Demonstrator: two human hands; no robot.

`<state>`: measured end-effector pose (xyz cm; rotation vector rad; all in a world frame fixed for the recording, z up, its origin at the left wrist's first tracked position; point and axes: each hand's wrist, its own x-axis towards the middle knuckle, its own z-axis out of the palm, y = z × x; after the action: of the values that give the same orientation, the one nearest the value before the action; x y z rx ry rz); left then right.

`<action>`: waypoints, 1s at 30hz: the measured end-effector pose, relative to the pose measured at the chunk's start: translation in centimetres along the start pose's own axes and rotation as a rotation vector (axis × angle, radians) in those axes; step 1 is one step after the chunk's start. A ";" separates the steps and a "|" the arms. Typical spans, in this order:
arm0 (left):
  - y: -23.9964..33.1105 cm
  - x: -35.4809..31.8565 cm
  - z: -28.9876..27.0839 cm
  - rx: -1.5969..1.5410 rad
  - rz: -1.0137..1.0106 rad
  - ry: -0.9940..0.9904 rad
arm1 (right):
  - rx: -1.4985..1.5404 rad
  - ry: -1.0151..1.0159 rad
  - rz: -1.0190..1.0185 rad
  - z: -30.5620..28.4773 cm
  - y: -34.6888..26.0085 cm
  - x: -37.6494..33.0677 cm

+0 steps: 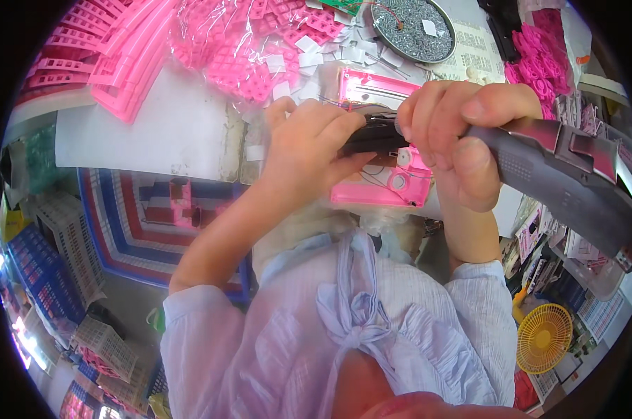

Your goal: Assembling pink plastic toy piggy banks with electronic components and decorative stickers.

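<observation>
My right hand [456, 133] is wrapped around a dark grey power screwdriver [560, 181], its body slanting down to the right. The tool's front end points left, at a black part [375, 136]; my fingers hide most of the tip. Fingers of my left hand [312, 136] grip that black part from the left, thumb below and fingers above. Under and around it lies a pink plastic housing [379, 197] with thin wires and a round white piece. A pink piece with a pale panel [379, 85] lies just beyond my hands.
Bagged pink plastic parts [243, 70] and curved pink pieces [131, 70] cover the far left. A round tray of screws [417, 31] stands at the back, near scattered white paper squares [309, 59]. Pink cords [539, 63] are at the far right. A striped basket [134, 237] sits below left.
</observation>
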<state>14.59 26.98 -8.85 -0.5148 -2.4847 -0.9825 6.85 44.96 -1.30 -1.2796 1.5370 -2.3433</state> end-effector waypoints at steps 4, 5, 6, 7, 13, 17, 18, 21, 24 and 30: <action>-0.1 0.0 0.2 -0.020 0.011 0.011 | 0.052 -0.034 -0.041 -0.2 0.8 0.0; -0.1 0.0 0.2 -0.029 0.009 0.011 | 0.054 -0.040 -0.042 -0.1 0.9 0.0; -0.1 0.0 0.2 -0.038 0.008 0.011 | 0.057 -0.044 -0.044 -0.1 0.9 0.0; -0.1 0.0 0.2 -0.045 0.006 0.011 | 0.044 -0.050 -0.047 0.0 0.9 0.0; -0.2 -0.2 0.2 -0.058 0.083 -0.011 | -0.150 -0.163 0.031 0.6 0.1 0.3; -0.1 0.1 0.3 -0.028 0.110 0.019 | -0.302 -0.333 0.057 -0.3 -0.3 1.5; -0.1 0.0 0.4 -0.031 0.108 0.009 | -0.254 -0.303 0.032 0.0 0.4 1.4; -0.1 0.1 -0.1 -0.004 0.102 -0.012 | 0.029 -0.200 0.030 -1.0 1.8 0.8; -0.2 0.4 -0.6 0.011 0.081 0.013 | 0.034 -0.082 0.283 -2.3 0.3 0.8; -0.5 0.6 -0.1 -0.104 -0.001 -0.026 | -0.975 -0.452 0.256 -5.5 -0.9 -3.0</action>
<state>13.86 26.69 -8.75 -0.5615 -2.4667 -1.1165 5.55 50.83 -3.25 -1.4462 2.5241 -0.9951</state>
